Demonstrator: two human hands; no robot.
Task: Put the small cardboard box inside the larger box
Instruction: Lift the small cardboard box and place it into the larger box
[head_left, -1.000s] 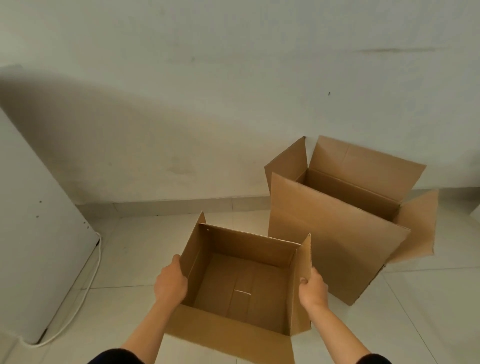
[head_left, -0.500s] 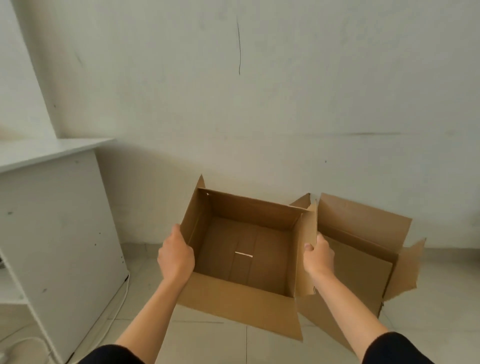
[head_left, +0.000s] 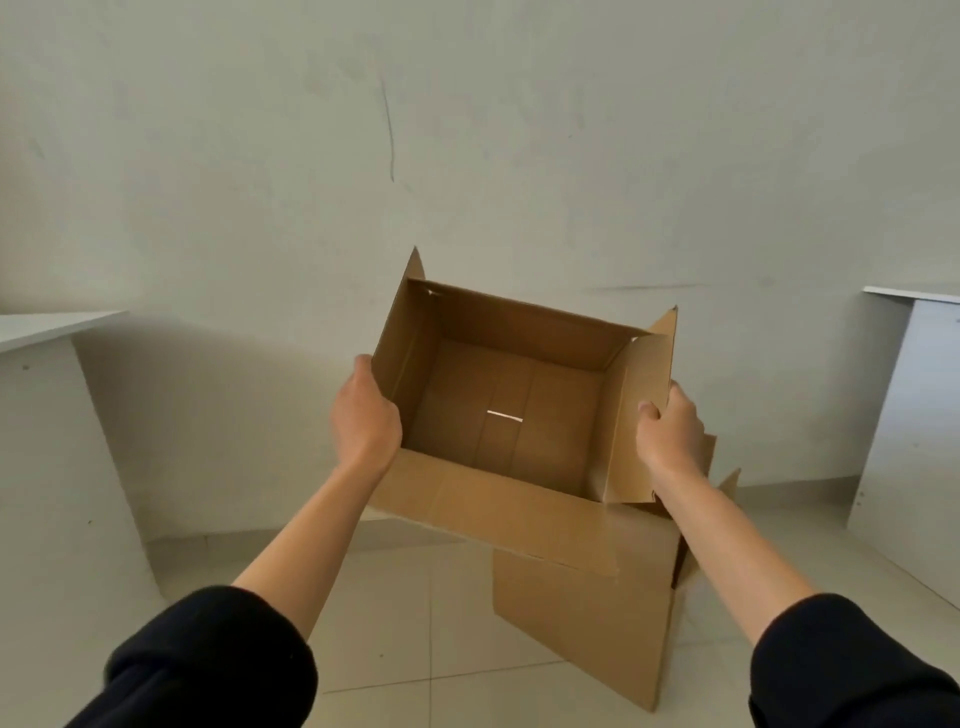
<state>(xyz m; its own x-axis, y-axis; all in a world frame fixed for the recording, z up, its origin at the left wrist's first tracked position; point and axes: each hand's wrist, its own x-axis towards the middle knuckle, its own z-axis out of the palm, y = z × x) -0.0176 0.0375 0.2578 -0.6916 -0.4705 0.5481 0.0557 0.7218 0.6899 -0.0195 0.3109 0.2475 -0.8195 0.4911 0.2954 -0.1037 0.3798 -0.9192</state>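
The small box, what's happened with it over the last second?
The small box has been lifted off the floor and carried right, now held over the larger box. The left hand and right hand kept their grips on its sides; the larger box stayed put.

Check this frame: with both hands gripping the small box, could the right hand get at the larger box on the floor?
Probably not yet. The right hand grips the small box, which covers most of the larger box below.
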